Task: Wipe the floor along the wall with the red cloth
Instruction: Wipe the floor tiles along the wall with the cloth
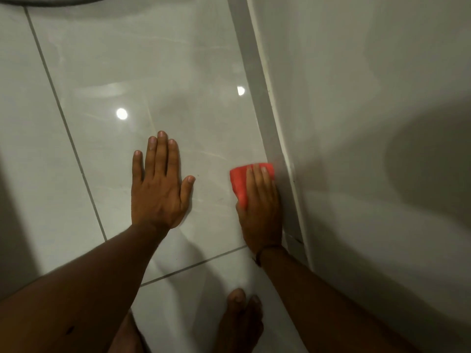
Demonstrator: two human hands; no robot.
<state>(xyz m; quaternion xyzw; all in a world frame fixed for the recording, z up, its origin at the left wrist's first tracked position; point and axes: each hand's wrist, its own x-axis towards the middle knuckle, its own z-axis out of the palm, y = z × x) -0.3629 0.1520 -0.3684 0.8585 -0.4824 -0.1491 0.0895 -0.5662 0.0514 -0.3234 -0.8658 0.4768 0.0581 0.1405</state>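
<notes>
Dim, warm-grey light from overhead. I see two round glare spots on the glossy floor [153,80], with a softer smear between them. Broad soft shadows lie across the wall [369,123] at right and the near left edge. Grout lines bow from wide-angle distortion. Focus is slightly soft throughout.

L hand [159,184] flat, fingers spread; R hand [260,207] palm-down, fingers together, arms extended.
</notes>
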